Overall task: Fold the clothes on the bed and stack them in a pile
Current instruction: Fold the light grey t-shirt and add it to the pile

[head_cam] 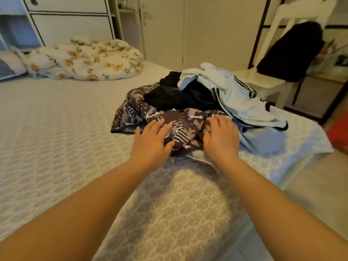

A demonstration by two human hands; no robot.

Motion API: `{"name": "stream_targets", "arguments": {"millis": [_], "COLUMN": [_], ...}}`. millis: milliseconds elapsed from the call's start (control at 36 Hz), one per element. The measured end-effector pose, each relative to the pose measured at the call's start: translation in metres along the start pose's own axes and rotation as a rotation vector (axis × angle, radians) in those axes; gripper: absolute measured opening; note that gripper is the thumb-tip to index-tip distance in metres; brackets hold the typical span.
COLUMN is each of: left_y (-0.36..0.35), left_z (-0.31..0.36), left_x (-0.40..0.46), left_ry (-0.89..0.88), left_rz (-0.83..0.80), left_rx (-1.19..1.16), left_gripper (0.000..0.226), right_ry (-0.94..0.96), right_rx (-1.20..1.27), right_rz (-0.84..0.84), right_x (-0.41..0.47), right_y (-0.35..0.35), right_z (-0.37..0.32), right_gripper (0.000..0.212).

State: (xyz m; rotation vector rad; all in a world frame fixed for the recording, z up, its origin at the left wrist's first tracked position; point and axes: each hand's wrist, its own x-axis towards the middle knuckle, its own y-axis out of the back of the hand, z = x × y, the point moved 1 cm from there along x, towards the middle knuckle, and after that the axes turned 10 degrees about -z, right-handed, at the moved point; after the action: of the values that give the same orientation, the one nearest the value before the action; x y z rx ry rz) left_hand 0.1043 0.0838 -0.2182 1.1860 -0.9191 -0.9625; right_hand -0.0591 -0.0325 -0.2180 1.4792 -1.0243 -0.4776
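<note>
A heap of unfolded clothes lies near the right edge of the bed (56, 129). At its front is a dark purple patterned garment (143, 112), with a black garment (175, 97) on top and a pale blue garment with dark stripes (239, 98) to the right. My left hand (153, 140) rests flat on the patterned garment's near edge, fingers spread. My right hand (221, 136) lies on the same garment just to the right, fingers curled down into the fabric. Whether it pinches the cloth is unclear.
A crumpled floral quilt (84, 59) and a pillow (9, 65) sit at the bed's far left. A white chair (267, 80) with a black item over its back (291, 51) stands beyond the right edge. Cupboards line the far wall. Something red (339, 134) is on the floor, right.
</note>
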Motion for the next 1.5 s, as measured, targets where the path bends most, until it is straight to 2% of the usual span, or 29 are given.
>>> {"name": "stream_targets", "arguments": {"millis": [83,278,361,444,528,639,750,861,944,1000,1083,1139,1222,1306,1361,1500], "left_y": [0.002,0.000,0.003,0.005,0.010,0.029,0.051,0.095,0.132,0.157,0.197,0.225,0.267,0.308,0.336,0.391], "left_z": [0.026,0.050,0.052,0.056,0.059,0.071,0.089,0.092,0.081,0.072,0.055,0.040,0.017,-0.013,-0.035,-0.089], "left_x": [0.033,0.087,0.105,0.116,0.121,0.120,0.117,0.105,0.084,0.068,0.037,0.014,-0.030,-0.076,-0.107,-0.185], "left_ry": [-0.065,-0.112,-0.068,-0.075,-0.132,-0.287,-0.383,-0.291,-0.289,-0.291,-0.229,-0.196,-0.156,-0.102,-0.065,0.165], "left_rz": [0.057,0.041,0.033,0.018,0.060,0.249,0.247,0.310,0.314,0.332,0.404,0.474,0.570,0.670,0.716,0.582], "left_rx": [0.052,0.113,0.070,0.064,0.066,-0.093,-0.107,-0.285,-0.314,-0.280,-0.225,-0.165,-0.047,0.078,0.188,0.493], "left_gripper": [0.054,0.054,0.056,0.056,0.057,0.055,0.054,0.022,0.010,0.005,0.009,0.005,0.013,0.011,0.012,0.018], "right_ry": [-0.044,-0.110,-0.193,-0.211,-0.134,0.010,0.185,0.341,0.408,0.439,0.422,0.397,0.373,0.376,0.396,0.490], "right_rx": [0.009,0.048,-0.035,-0.164,-0.103,0.253,0.474,0.649,0.618,0.496,0.302,0.259,0.231,0.196,0.191,0.122], "right_rz": [0.046,0.094,0.164,0.163,0.174,0.028,-0.076,0.015,0.153,0.137,0.070,0.077,0.081,0.120,0.139,0.185], "right_x": [0.026,0.075,0.091,0.103,0.111,0.114,0.105,0.090,0.076,0.067,0.056,0.048,0.034,0.022,0.014,-0.014], "right_y": [-0.002,-0.004,-0.002,-0.001,0.006,0.026,0.063,0.111,0.144,0.164,0.189,0.208,0.236,0.263,0.281,0.310], "right_z": [0.028,0.065,0.080,0.089,0.089,0.079,0.056,0.021,0.000,-0.014,-0.038,-0.056,-0.086,-0.128,-0.159,-0.237], "right_gripper": [0.042,0.038,0.032,0.030,0.027,0.022,0.015,0.030,0.020,0.014,0.010,0.010,0.009,0.021,0.022,0.017]}}
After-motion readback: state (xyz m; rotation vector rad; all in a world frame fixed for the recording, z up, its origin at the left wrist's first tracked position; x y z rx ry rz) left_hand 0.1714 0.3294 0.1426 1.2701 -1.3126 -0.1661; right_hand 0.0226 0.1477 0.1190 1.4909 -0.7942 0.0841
